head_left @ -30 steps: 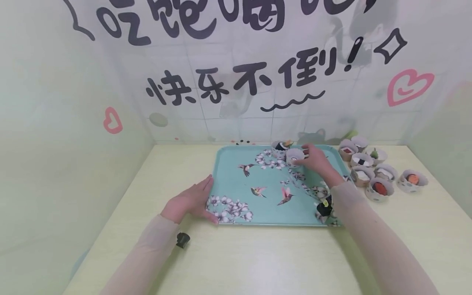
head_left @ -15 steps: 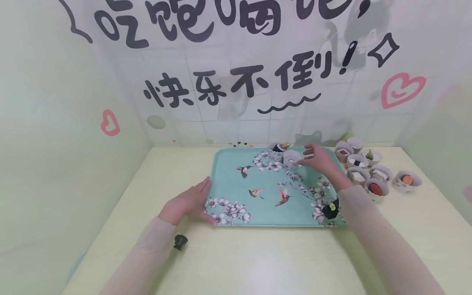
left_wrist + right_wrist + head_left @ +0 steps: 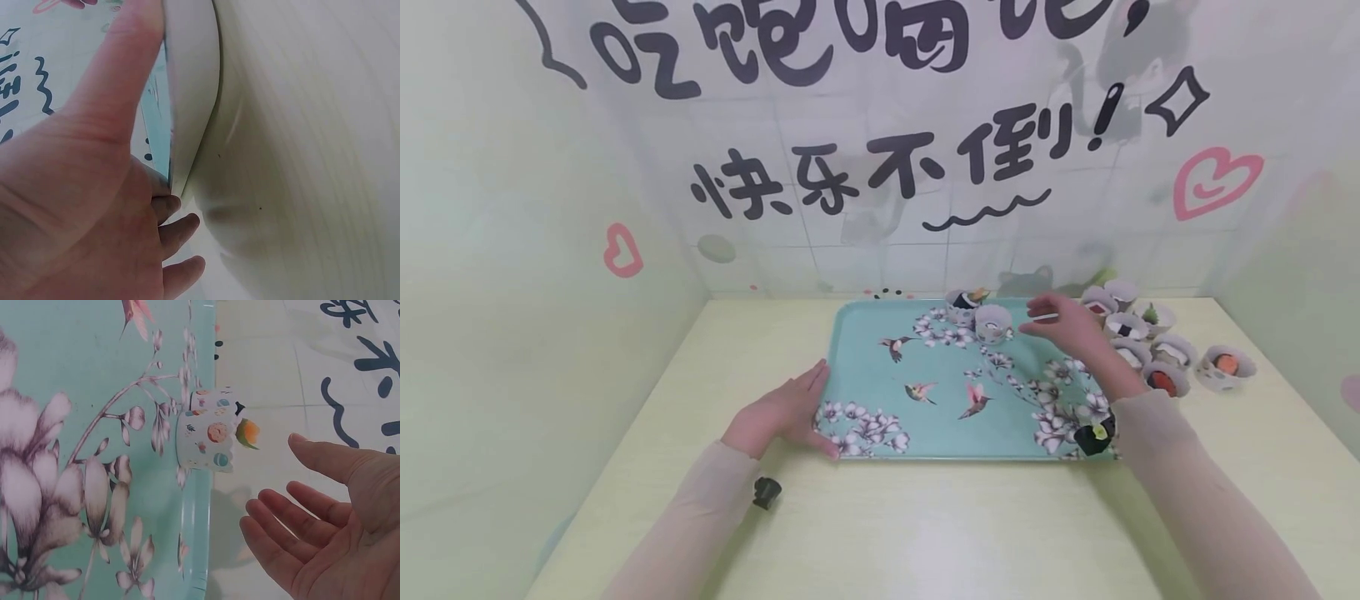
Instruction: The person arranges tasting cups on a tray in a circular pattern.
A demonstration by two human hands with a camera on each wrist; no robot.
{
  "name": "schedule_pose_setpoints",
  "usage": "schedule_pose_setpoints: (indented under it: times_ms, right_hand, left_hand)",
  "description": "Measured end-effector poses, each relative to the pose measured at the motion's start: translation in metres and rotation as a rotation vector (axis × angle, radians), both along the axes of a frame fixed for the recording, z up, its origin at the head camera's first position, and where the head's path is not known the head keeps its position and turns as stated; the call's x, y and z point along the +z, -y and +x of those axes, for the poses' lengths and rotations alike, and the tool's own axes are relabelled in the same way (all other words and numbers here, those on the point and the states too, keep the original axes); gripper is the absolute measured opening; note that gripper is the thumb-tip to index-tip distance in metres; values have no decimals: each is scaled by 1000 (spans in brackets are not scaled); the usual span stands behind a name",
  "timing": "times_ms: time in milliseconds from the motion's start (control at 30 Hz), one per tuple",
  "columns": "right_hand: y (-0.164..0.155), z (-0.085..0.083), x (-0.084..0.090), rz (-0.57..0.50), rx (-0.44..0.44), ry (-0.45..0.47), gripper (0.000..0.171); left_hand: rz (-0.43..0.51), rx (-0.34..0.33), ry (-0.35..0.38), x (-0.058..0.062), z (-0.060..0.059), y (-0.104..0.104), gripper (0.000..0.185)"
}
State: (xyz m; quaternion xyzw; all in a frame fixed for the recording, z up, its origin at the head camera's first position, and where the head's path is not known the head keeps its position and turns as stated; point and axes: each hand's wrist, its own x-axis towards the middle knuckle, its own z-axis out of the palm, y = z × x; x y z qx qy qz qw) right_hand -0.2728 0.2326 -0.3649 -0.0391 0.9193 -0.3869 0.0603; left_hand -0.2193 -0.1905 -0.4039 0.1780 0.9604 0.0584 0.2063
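My left hand rests at the front left corner of a teal flowered tray. Its fingers lie along the left side and its thumb touches the front edge; the left wrist view shows the tray's outer wall against this hand. My right hand hovers over the tray's back right part with relaxed, parted fingers, holding nothing. Just left of its fingertips, apart from them, stands a patterned paper cup. Behind that cup is another holding a dark piece with an orange-and-green top. In the right wrist view the nearer cup stands upright.
Several paper cups with small food-like pieces stand right of the tray. A black piece with a yellow-green top sits at the tray's front right, partly behind the sleeve. A small black object lies near the left forearm. A printed wall rises behind.
My right hand has let go of the nearer paper cup and drawn back to the right. The cup stays on the tray. The left hand keeps its place at the corner.
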Motion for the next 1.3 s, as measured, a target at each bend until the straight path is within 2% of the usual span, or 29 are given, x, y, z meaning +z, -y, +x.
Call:
schedule_pose_setpoints:
  times_ms: [533, 733, 1300]
  right_hand:
    - [-23, 21, 5, -2, -4, -79, 56]
    - [-34, 27, 5, -13, -30, -104, 52]
    - [-63, 42, 7, 38, -80, -90, 61]
  left_hand:
    - [16, 19, 15, -2, -1, 1, 139]
    - [19, 28, 21, 0, 1, 1, 140]
    - [6, -4, -4, 0, 1, 1, 138]
